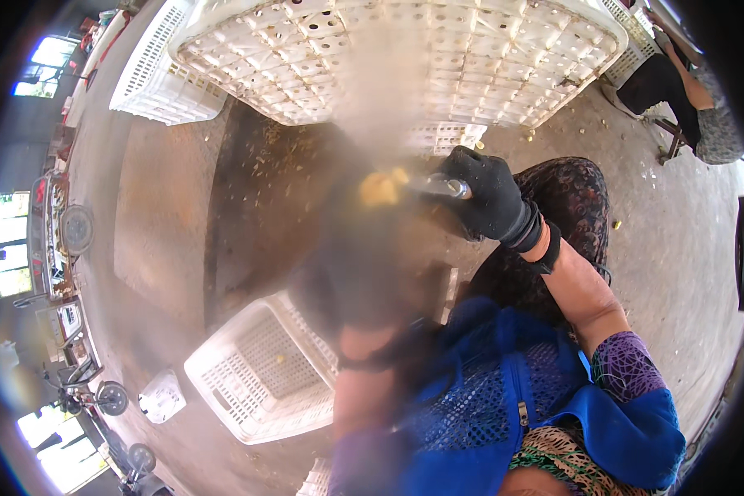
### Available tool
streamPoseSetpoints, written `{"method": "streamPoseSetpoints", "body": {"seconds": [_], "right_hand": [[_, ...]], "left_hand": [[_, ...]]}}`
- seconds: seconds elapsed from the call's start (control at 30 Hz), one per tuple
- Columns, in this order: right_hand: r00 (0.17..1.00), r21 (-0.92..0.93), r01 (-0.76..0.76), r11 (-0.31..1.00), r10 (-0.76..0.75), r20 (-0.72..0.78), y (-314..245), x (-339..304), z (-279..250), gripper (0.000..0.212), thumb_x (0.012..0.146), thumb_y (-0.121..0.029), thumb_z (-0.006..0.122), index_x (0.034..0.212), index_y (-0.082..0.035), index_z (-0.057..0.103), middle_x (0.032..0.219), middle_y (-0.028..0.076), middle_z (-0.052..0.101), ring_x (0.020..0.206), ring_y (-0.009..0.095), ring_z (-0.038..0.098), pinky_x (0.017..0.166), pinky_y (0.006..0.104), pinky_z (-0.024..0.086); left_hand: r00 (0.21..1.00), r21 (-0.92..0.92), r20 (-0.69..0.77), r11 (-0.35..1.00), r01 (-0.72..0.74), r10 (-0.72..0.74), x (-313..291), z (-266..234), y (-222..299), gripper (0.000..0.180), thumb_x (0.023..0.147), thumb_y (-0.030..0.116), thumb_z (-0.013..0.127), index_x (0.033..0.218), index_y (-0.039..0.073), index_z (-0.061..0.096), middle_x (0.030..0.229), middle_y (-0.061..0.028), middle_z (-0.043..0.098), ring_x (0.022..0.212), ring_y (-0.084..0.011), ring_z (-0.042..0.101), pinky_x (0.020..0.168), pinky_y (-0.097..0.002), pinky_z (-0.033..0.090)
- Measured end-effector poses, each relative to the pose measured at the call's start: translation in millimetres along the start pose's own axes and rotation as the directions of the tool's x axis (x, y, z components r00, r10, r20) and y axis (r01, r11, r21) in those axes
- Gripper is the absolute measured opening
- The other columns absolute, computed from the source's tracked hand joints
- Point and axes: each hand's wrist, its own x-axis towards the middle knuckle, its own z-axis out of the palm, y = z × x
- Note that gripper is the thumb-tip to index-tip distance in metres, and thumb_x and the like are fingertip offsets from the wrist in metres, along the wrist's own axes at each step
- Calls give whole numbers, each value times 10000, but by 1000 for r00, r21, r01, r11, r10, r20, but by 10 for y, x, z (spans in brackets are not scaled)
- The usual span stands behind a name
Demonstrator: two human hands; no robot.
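My right hand (486, 194), in a black glove, is closed around a short tool with a shiny metal handle (450, 188). Its far end points left and fades into a blurred patch, so I cannot tell its kind. Right beside that end is a small yellow piece (380, 188), also blurred. My left hand (351, 256) shows as a dark smeared shape just below the yellow piece. Its fingers cannot be made out, nor whether they grip the piece.
A large white slatted crate (488, 58) stands ahead, with another white crate (169, 74) to its left. An open white basket (264, 372) sits at lower left. Yellowish scraps (277, 153) litter the floor. At upper right a person (678, 91) sits; motorbikes (99, 397) stand far left.
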Motion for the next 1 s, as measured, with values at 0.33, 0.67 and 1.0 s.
{"method": "streamPoseSetpoints", "body": {"seconds": [0.33, 0.67, 1.0], "right_hand": [[999, 91, 34, 995, -36, 24, -201, 83, -38, 309, 673, -92, 796, 960, -91, 682, 865, 102, 644, 771, 337, 642, 663, 368, 513], [995, 87, 84, 993, -89, 53, -265, 153, -44, 290, 706, -104, 782, 976, -85, 678, 899, 112, 647, 789, 354, 642, 674, 383, 515], [988, -69, -154, 986, 156, 18, 84, 93, -59, 159, 789, -127, 736, 912, -56, 663, 800, 126, 643, 693, 311, 641, 634, 345, 502]], "left_hand": [[895, 289, 34, 853, -434, 444, 63, 0, 118, 239, 865, -13, 619, 1103, -19, 589, 1044, -64, 607, 927, -142, 577, 822, -267, 487], [929, 206, 89, 906, -370, 359, 90, 22, 150, 211, 865, 14, 625, 1074, -10, 628, 1021, -82, 644, 907, -152, 609, 787, -264, 503], [932, 643, 55, 701, -308, 359, 25, -64, 296, 186, 887, 77, 610, 1047, 6, 672, 986, -100, 685, 890, -173, 653, 783, -273, 520]]}}
